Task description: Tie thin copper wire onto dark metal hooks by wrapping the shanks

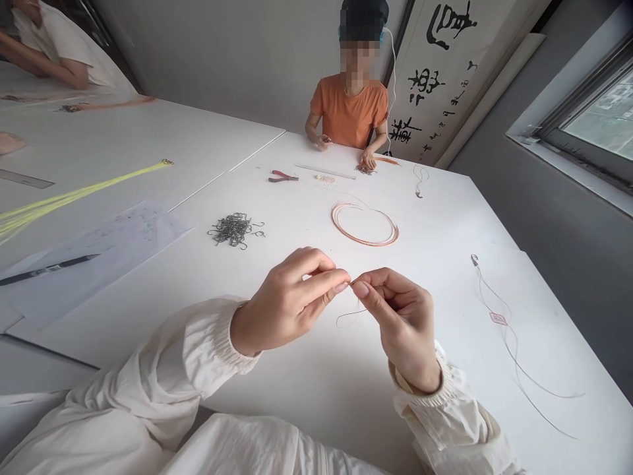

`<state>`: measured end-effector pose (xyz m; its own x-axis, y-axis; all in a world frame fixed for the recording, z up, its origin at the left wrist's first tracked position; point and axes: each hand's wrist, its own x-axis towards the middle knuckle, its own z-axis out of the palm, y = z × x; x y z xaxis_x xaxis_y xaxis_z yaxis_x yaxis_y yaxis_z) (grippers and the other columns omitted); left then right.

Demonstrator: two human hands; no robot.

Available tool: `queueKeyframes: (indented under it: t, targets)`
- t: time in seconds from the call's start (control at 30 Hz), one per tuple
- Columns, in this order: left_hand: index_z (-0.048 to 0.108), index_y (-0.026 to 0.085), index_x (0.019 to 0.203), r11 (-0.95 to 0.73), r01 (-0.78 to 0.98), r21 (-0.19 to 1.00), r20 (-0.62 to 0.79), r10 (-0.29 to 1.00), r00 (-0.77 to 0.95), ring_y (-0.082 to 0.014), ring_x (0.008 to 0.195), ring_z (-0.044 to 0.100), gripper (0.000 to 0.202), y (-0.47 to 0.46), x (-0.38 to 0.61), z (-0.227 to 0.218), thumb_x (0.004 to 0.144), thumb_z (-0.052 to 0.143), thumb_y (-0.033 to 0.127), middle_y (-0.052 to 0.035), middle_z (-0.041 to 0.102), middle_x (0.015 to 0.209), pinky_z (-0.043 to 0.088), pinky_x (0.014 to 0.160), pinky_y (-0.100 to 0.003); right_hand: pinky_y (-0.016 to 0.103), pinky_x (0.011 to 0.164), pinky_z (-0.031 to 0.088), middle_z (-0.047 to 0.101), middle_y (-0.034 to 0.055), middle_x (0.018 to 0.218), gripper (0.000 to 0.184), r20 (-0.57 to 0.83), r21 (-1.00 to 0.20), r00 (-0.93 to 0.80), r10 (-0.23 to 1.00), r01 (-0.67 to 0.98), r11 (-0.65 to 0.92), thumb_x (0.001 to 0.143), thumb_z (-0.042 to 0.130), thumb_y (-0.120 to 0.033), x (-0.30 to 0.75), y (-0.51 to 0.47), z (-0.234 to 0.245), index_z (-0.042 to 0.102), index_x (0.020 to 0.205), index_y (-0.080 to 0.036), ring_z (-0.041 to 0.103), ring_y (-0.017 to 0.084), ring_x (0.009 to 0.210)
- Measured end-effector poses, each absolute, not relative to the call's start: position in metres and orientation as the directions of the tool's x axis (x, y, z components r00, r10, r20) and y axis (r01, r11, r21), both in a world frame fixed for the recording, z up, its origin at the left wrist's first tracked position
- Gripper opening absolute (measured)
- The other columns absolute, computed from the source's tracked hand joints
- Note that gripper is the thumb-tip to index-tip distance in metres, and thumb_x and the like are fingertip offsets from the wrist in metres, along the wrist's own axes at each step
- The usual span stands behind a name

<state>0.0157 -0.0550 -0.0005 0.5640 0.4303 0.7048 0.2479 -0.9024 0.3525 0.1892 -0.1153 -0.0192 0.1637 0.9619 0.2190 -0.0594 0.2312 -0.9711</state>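
Grip pinched: left hand [284, 303] and right hand [403, 326] meet fingertip to fingertip on a thin brown wire [352, 315], above a white bench [306, 402].

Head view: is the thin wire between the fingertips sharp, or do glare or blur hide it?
In the head view, the left hand and right hand look sharp under soft light with no glare; the thin wire is faint against the white table.
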Motion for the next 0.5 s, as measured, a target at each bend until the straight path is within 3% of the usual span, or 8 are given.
queueKeyframes:
  t: [0.23, 0.5]
  targets:
    - [0.067, 0.012, 0.108, -0.907, 0.213, 0.363, 0.704, 0.417, 0.575, -0.0142, 0.080, 0.060, 0.020, -0.054, 0.013, -0.002, 0.090, 0.059, 0.006, -0.0073, 0.062, 0.088, 0.052, 0.073, -0.027, 0.025, 0.050, 0.025, 0.043, -0.0034, 0.058, 0.010, 0.191, -0.975, 0.041, 0.981, -0.108, 0.195, 0.089, 0.068, -0.030, 0.200, -0.114, -0.023, 0.071, 0.088, -0.020, 0.033, 0.009, 0.055]
    - [0.067, 0.011, 0.107, -0.908, 0.198, 0.370, 0.702, 0.413, 0.580, -0.0152, 0.083, 0.063, 0.020, -0.053, 0.012, -0.006, 0.090, 0.059, 0.004, -0.0094, 0.064, 0.092, 0.053, 0.074, -0.027, 0.024, 0.046, 0.022, 0.039, -0.0047, 0.056, 0.014, 0.170, -0.985, 0.024, 0.985, 0.011, 0.170, 0.091, 0.065, -0.030, 0.204, -0.118, -0.019, 0.068, 0.084, -0.018, 0.027, 0.007, 0.051]
